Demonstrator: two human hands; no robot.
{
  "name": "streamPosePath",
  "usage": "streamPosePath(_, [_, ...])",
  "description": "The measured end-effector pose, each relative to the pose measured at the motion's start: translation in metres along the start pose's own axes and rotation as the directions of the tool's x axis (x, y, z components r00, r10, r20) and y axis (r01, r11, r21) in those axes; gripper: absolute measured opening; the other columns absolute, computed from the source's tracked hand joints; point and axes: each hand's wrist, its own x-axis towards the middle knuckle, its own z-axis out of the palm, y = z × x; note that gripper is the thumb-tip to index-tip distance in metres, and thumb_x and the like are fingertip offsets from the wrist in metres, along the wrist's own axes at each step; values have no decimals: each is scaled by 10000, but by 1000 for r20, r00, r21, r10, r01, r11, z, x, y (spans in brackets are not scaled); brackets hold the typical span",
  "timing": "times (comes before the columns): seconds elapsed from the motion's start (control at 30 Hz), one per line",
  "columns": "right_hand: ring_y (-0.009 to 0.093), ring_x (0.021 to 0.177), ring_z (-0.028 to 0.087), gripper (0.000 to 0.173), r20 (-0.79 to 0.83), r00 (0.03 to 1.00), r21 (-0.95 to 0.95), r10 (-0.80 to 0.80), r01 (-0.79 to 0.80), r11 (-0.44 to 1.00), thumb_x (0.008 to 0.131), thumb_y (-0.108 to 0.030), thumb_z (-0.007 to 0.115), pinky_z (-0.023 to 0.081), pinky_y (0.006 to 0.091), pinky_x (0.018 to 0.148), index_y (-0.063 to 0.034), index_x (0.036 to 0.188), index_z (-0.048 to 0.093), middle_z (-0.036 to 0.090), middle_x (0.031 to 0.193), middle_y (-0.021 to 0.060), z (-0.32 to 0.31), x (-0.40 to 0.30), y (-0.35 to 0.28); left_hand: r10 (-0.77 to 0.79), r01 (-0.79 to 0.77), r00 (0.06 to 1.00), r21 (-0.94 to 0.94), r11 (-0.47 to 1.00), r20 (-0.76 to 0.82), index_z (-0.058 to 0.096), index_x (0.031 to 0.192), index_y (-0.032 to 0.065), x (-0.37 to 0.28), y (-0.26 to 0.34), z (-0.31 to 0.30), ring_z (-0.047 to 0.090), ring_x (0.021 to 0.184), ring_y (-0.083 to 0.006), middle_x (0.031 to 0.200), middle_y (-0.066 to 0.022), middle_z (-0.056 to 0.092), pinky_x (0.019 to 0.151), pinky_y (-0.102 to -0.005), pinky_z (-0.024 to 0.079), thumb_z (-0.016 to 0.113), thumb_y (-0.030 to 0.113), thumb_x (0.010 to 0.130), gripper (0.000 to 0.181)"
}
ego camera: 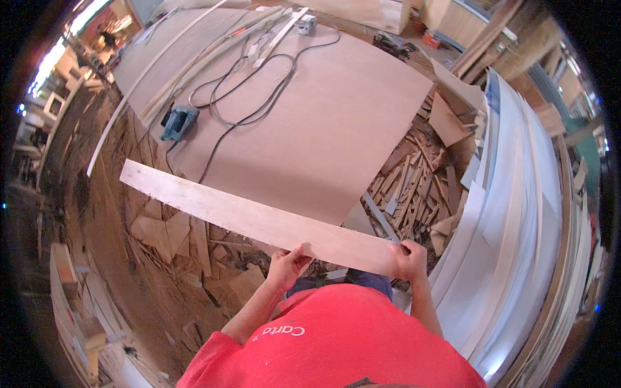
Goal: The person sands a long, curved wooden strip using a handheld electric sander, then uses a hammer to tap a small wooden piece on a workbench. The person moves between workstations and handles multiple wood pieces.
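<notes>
A long thin strip of plywood (233,208) with a splintered near edge lies across my view in both hands. My left hand (286,267) pinches its near edge right of the strip's middle, thumb on top. Around the strip's right end my right hand (410,259) is closed. Beyond the strip is a large plywood sheet (339,111). A blue power tool (178,123), its exact kind unclear, rests at the sheet's left edge, with a dark cord (279,89) looped over the sheet.
Wood offcuts (412,179) are heaped on the floor right of the sheet, and more scraps (162,233) lie at left. Large white-faced panels (504,233) stand along the right. A long narrow batten (126,99) projects past the sheet's left edge. Another small tool (305,24) sits at the sheet's far end.
</notes>
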Motion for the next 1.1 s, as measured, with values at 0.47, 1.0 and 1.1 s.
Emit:
streamPosePath(0.47, [360, 794, 720, 447, 521, 762, -24, -384, 463, 886, 846, -491, 727, 558, 433, 717, -53, 914, 774, 728, 839, 200, 98, 357, 35, 112, -201, 902, -176, 964, -417, 637, 1071, -13, 132, -22, 78, 715, 906, -245, 919, -98, 700, 758, -342, 607, 581, 165, 1043, 189])
streamPosePath(1.0, [331, 993, 715, 493, 664, 673, -173, -326, 562, 809, 822, -581, 740, 553, 434, 888, -142, 1038, 799, 757, 1026, 145, 128, 519, -38, 254, -151, 961, 556, 818, -112, 656, 1096, 32, 135, 39, 150, 658, 740, -117, 910, -76, 729, 636, -251, 504, 732, 371, 943, 379])
streamPosePath(1.1, [331, 1014, 715, 508, 627, 745, -248, -228, 468, 848, 824, -582, 739, 545, 441, 914, -155, 1093, 790, 755, 1053, 155, 135, 557, 4, 446, -255, 892, 730, 634, -75, 679, 1053, -12, 164, 76, 184, 665, 790, -134, 895, -80, 723, 698, -294, 529, 743, 347, 931, 384])
